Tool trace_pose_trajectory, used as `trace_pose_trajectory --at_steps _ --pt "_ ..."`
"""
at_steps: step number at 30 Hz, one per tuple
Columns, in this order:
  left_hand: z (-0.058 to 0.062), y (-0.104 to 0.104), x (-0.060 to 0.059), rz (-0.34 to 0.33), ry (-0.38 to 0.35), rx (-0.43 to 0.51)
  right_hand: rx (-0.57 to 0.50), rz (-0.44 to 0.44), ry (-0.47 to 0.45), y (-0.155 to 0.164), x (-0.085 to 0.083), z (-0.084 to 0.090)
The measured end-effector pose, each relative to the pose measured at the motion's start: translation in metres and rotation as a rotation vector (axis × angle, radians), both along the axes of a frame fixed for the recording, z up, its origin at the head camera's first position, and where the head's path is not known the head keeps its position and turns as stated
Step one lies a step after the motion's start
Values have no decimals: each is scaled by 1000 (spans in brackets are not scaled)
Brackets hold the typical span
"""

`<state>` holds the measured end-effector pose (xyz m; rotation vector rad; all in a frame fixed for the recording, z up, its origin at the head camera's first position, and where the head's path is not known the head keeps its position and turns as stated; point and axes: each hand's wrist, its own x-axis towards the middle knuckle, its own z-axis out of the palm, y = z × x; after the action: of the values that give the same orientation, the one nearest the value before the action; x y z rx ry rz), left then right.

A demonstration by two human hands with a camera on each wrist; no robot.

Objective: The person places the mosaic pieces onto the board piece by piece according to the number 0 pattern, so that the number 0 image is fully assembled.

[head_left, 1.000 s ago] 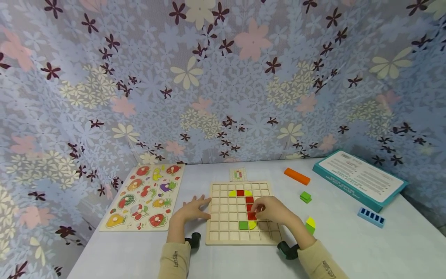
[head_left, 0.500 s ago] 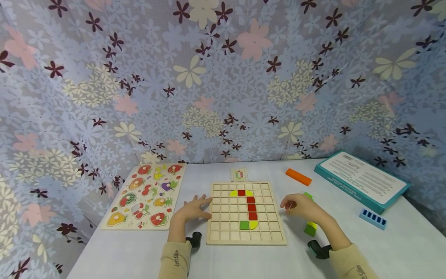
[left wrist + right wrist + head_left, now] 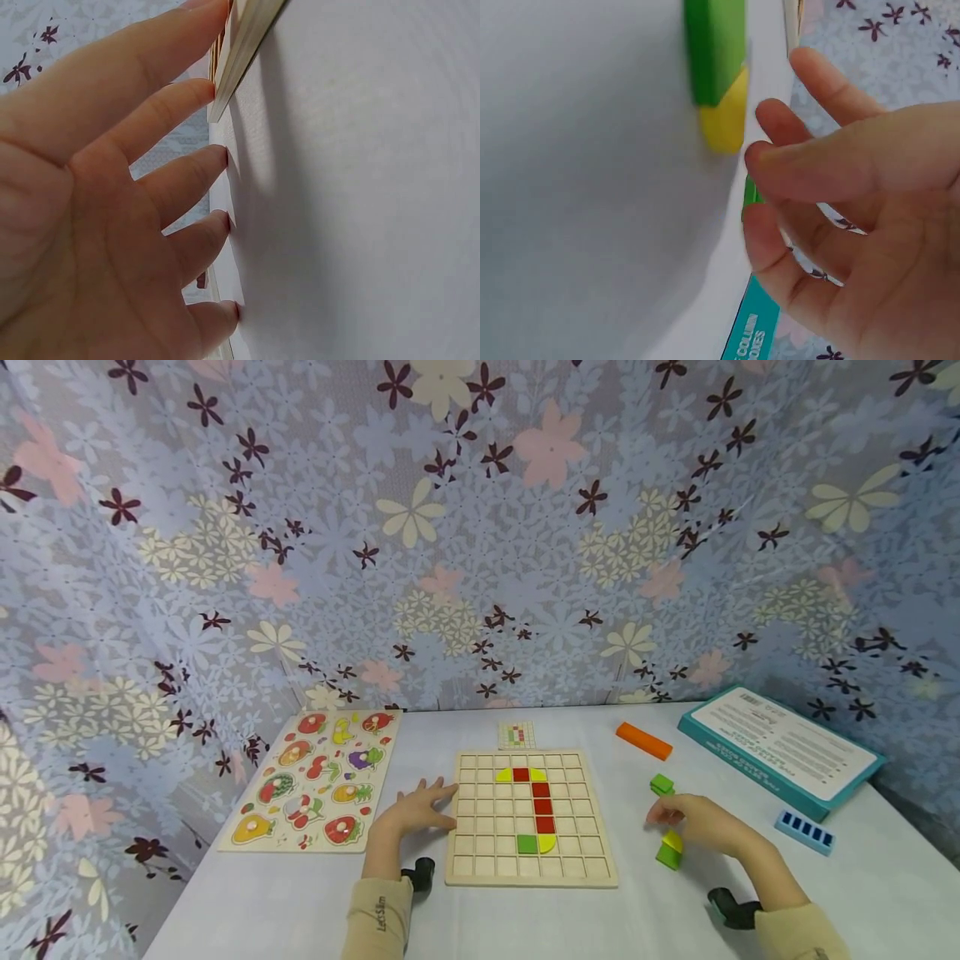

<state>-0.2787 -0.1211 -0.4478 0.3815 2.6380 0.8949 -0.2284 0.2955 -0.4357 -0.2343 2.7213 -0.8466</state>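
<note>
A wooden grid board (image 3: 480, 872) lies mid-table, with red tiles (image 3: 542, 807), yellow curved tiles (image 3: 547, 843) and a green tile (image 3: 527, 844) set in its squares. My left hand (image 3: 415, 810) touches the board's left edge, fingers spread; in the left wrist view the fingertips (image 3: 219, 156) meet the tabletop and board side. To the right of the board, my right hand (image 3: 697, 822) hovers by a green block (image 3: 668, 857) and a yellow block (image 3: 672, 840). In the right wrist view its fingers (image 3: 765, 232) are loosely bent with nothing between them. Green pieces (image 3: 662, 784) lie just beyond.
A fruit puzzle board (image 3: 322, 777) lies at the left. A small pattern card (image 3: 517, 735) is behind the grid board. At the right are an orange bar (image 3: 643, 741), a blue slotted block (image 3: 805, 832) and a teal box (image 3: 780, 752). A floral curtain (image 3: 480, 527) hangs behind.
My right hand has left the red tiles on the grid board and moved right to the green and yellow blocks. The left hand stays at the board's edge.
</note>
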Motion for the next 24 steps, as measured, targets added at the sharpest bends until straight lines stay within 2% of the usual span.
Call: trace_pose_trajectory --at_steps 5,17,24 --pt "0 0 0 3 -1 1 3 -12 -44 5 0 -5" --pt "-2 1 0 11 2 10 12 12 -1 6 -1 -6" --pt "-2 1 0 11 4 3 53 -31 45 1 -5 -6"
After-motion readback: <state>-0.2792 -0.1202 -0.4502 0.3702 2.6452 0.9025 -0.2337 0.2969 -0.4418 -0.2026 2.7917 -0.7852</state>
